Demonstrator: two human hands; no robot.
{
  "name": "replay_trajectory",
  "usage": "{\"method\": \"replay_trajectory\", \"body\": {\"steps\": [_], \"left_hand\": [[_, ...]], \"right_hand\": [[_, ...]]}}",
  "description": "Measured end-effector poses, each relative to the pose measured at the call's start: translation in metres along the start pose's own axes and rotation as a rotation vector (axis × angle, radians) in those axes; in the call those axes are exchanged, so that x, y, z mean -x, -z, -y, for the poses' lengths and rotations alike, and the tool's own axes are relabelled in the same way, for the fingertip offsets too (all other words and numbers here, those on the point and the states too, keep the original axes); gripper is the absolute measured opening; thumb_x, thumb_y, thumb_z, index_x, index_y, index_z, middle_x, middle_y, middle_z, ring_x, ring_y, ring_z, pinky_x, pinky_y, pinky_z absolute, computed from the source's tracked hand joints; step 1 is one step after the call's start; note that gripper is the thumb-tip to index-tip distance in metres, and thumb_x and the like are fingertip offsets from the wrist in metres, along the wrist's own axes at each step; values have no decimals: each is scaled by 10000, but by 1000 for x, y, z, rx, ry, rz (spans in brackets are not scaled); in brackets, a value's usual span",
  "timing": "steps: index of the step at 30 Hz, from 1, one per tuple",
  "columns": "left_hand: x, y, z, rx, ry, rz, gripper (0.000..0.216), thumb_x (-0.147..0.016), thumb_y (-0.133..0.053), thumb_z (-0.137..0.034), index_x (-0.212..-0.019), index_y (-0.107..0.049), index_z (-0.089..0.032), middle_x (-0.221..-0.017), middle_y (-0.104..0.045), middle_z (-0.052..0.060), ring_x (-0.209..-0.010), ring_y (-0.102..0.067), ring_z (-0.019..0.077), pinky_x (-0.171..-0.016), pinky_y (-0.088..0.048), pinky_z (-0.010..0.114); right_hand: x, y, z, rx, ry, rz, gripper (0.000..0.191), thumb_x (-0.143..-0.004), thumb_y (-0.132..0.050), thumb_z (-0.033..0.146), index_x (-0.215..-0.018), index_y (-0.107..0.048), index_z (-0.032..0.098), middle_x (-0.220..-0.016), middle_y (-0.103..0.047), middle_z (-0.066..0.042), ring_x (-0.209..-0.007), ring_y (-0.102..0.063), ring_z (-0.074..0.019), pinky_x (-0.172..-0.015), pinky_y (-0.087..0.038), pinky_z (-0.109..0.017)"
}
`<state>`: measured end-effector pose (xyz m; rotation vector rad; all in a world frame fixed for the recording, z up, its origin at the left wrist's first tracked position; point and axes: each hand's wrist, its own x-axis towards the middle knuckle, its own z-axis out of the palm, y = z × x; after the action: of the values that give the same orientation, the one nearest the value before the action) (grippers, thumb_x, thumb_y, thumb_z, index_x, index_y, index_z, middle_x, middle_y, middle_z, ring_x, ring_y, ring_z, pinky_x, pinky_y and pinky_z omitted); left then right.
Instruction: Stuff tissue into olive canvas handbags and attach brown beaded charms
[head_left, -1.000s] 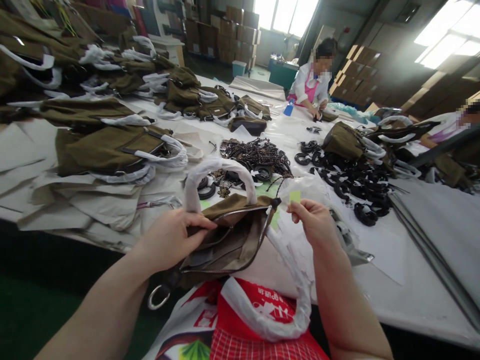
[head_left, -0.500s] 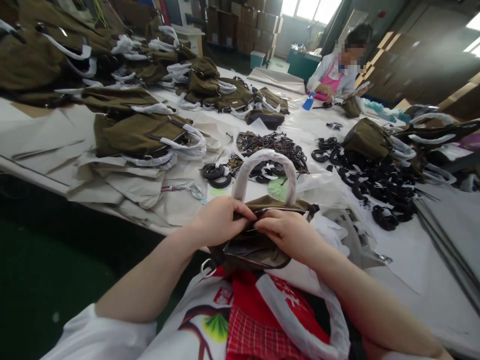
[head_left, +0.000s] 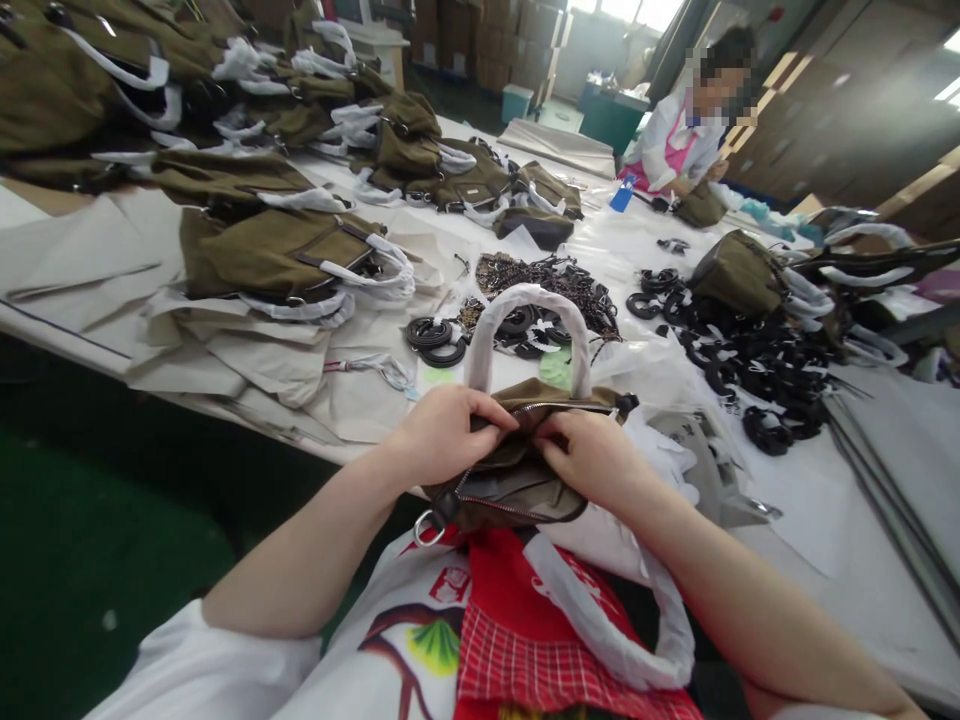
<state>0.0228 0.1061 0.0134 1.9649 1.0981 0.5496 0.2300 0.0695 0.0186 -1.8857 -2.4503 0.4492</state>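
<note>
You hold a small olive bag [head_left: 517, 470] at the near edge of the surface [head_left: 840, 560], just above your lap. Its zip is open and the mouth gapes. Your left hand [head_left: 442, 432] pinches the left rim of the mouth, fingers closed on the cloth. Your right hand [head_left: 592, 455] grips the right rim, with its fingers [head_left: 551, 445] tucked down into the opening. I cannot tell if they hold anything inside.

It looks like you are at the step of working inside the open bag. The next move seems to call for a steady left grip so the mouth stays wide while the right fingers move.

The bag is soft, thick cloth with a dark smooth lining and metal zip teeth. A round handle [head_left: 525, 330] wrapped in white paper stands just past your fingers. A shiny ring [head_left: 426, 528] hangs below your left fingers.

Past the handle lie coiled black straps [head_left: 435, 342] and a pile of brown chains [head_left: 547, 280]. Further left of your fingers sit more olive bags [head_left: 277, 250] on pale flat paper.
</note>
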Motion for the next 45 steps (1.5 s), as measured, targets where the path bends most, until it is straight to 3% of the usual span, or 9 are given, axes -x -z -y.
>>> {"method": "replay_trajectory", "body": {"steps": [5,12,21,27,29,34,38,41,45], "left_hand": [[-3,-8,-6,37,-11,-16,284,-751,-563,-206,-899,-799,-262,-880,-785,-32,-803,-716,171,-775,-532,231],[-6,-10,-10,81,26,-39,262,-765,-573,-212,-893,-800,-230,-825,-783,-12,-731,-711,166,-674,-527,226],[-4,-18,-7,195,-5,-148,240,-777,-577,-188,-870,-797,-207,-847,-782,4,-744,-710,159,-746,-544,232],[-5,-31,-4,277,38,-212,218,-767,-589,-184,-841,-792,-212,-833,-779,-1,-752,-714,156,-728,-547,227],[-5,-34,-4,287,43,-200,232,-756,-580,-162,-840,-791,-210,-832,-778,-3,-757,-712,155,-742,-549,230],[-9,-30,3,230,94,-118,263,-722,-557,-121,-828,-784,-202,-808,-769,-5,-766,-700,163,-758,-545,242],[-3,-14,5,33,51,-51,224,-789,-585,-208,-925,-763,-218,-945,-741,39,-917,-682,214,-898,-528,335],[18,-4,-8,-213,-55,-162,376,-826,-623,-306,-1193,-655,-234,-1232,-619,110,-1154,-587,288,-985,-491,448],[49,-5,-33,-418,-243,-534,469,-833,-641,-239,-1291,-548,-195,-1387,-497,156,-1264,-501,306,-1027,-463,469]], "right_hand": [[-10,-13,-16,-87,-149,115,231,-833,-564,217,-948,-759,168,-948,-755,-101,-843,-683,-237,-720,-475,-293],[-23,-34,-29,-414,-202,-5,234,-781,-577,131,-946,-739,164,-906,-756,-69,-868,-671,-214,-769,-507,-282],[-26,-45,-18,-729,-317,137,215,-890,-450,175,-964,-644,120,-805,-718,-72,-503,-587,-127,-477,-467,-240],[-7,-29,6,-185,-161,6,249,-897,-454,168,-887,-699,127,-921,-724,-163,-847,-674,-243,-751,-473,-317],[3,-22,19,-79,-48,38,258,-894,-442,147,-915,-699,130,-961,-721,-154,-888,-670,-244,-785,-454,-313],[17,-9,38,-184,299,175,230,-912,-486,199,-801,-686,178,-865,-720,-47,-809,-642,-176,-722,-409,-256],[11,-2,34,-290,194,91,306,-920,-474,227,-659,-624,171,-677,-646,-9,-634,-541,-127,-605,-326,-250],[7,1,32,-348,106,7,314,-881,-480,203,-576,-544,163,-589,-555,11,-565,-452,-105,-559,-268,-250],[5,3,34,-417,85,-80,283,-825,-490,171,-542,-504,161,-561,-501,20,-548,-413,-99,-544,-255,-244]]}}
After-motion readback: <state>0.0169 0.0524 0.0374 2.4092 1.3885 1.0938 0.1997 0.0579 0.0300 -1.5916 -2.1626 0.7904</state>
